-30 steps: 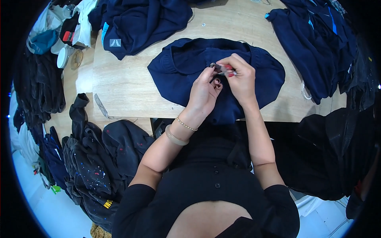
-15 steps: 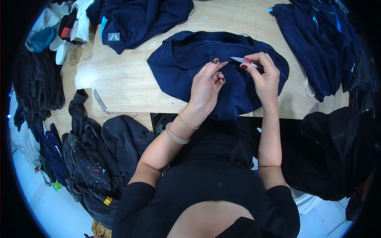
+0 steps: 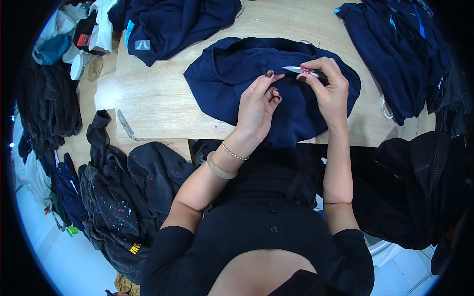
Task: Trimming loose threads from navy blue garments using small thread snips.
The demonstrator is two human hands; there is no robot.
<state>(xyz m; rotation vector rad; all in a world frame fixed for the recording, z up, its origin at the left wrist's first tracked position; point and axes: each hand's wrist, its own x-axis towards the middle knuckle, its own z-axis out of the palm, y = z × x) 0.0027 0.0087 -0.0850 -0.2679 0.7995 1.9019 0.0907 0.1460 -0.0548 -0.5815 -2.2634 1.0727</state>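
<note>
A navy blue garment [image 3: 291, 111] with a gathered elastic waistband [image 3: 212, 64] lies bunched on the table in front of me. Over its middle, my right hand [image 3: 328, 89] grips small thread snips [image 3: 296, 69], their silvery pointed blades aimed left. Just left of the tip is my left hand [image 3: 257, 101], palm turned inward, its thumb and fingers drawn together close to the cloth. Whatever the left fingers may pinch is too small to make out. A bangle and a beaded bracelet circle the left wrist.
Another navy garment [image 3: 185, 27] lies at the far left of the wooden table [image 3: 153, 93], and a navy pile [image 3: 390, 64] at the right. Dark speckled clothes [image 3: 113, 192] hang at the left, black cloth [image 3: 410, 192] at the lower right. A white round lid [image 3: 77, 67] stands far left.
The snips in my right hand have shifted slightly left and up, nearer the left fingertips. My left hand stays nearly in place, and the garment has barely moved.
</note>
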